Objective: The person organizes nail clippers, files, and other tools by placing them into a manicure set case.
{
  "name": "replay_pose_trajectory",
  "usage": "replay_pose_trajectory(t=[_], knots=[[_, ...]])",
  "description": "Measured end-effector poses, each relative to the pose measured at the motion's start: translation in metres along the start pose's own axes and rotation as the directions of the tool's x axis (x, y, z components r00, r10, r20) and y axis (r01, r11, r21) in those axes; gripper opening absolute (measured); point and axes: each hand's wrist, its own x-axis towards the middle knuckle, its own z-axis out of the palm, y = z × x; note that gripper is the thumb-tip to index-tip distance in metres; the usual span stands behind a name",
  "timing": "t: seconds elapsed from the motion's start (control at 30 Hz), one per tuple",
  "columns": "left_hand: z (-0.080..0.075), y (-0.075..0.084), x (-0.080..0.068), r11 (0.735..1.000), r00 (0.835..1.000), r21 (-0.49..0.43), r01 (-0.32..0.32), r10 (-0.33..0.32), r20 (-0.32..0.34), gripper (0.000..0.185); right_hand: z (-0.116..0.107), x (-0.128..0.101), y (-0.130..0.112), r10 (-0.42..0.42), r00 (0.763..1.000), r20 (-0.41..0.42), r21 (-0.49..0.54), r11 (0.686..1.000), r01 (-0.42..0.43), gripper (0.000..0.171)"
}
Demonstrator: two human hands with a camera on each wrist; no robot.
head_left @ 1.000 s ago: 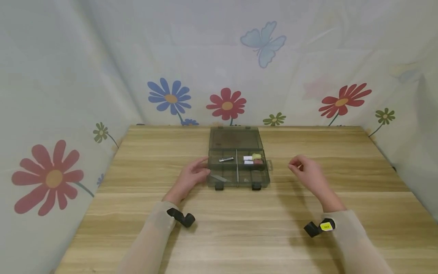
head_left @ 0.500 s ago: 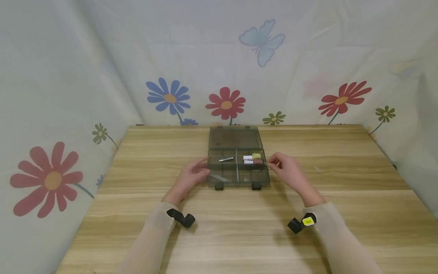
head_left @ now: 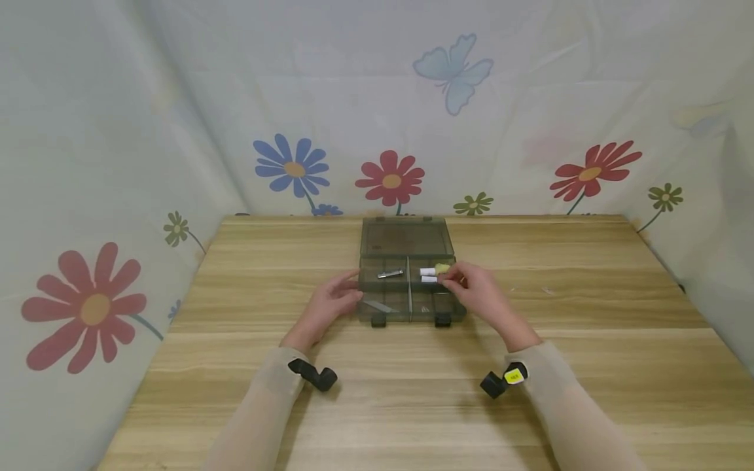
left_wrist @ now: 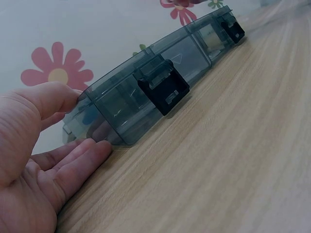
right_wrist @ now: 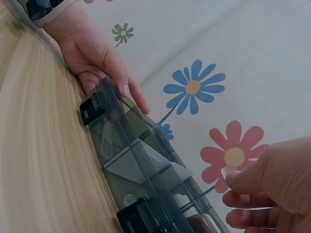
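A smoky clear divided box (head_left: pixel 423 297) stands on the table with its lid (head_left: pixel 406 237) laid open at the back. My left hand (head_left: pixel 324 304) rests against the box's left side, fingers fairly straight, thumb near the rim. Over the back right compartment, my right hand (head_left: pixel 476 291) pinches a tiny whitish translucent piece (right_wrist: pixel 226 171) between thumb and finger. Beneath it lie small white-capped bottles (head_left: pixel 428 271), partly covered by the fingers. A nail clipper (head_left: pixel 390 274) lies in the back left compartment. A pale flat strip (head_left: pixel 379 306) lies in the front left one.
Tiny clear pieces (head_left: pixel 547 290) lie on the wooden table (head_left: pixel 412 392) right of the box. Two black latches (head_left: pixel 442 320) project from the box's front. A flower-printed cloth (head_left: pixel 501 150) hangs along the table's back and sides.
My right hand has moved left from the table beside the box to over its back right compartment. My left hand and the box have stayed in place.
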Motion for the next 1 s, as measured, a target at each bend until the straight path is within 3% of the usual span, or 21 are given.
replay_pose_trajectory(t=[0.3, 0.5, 0.73, 1.0], knots=[[0.0, -0.022, 0.01, 1.0, 0.999, 0.004, -0.014, 0.014, -0.035, 0.058, 0.011, 0.006, -0.006, 0.002, 0.999, 0.034, 0.001, 1.0, -0.002, 0.005], [0.002, -0.012, 0.006, 1.0, 0.999, 0.013, -0.024, 0.024, -0.039, 0.058, 0.016, 0.011, -0.008, -0.008, 0.999, 0.05, -0.003, 1.0, 0.008, 0.004], [0.0, -0.021, 0.01, 0.999, 0.999, 0.026, -0.028, 0.029, -0.043, 0.058, 0.015, 0.01, -0.007, 0.007, 0.996, 0.093, 0.025, 1.0, -0.009, 0.004], [-0.001, -0.018, 0.008, 0.999, 0.998, 0.023, -0.025, 0.027, -0.056, 0.058, 0.008, 0.008, 0.001, 0.01, 0.999, 0.054, 0.042, 0.999, -0.012, 0.007]])
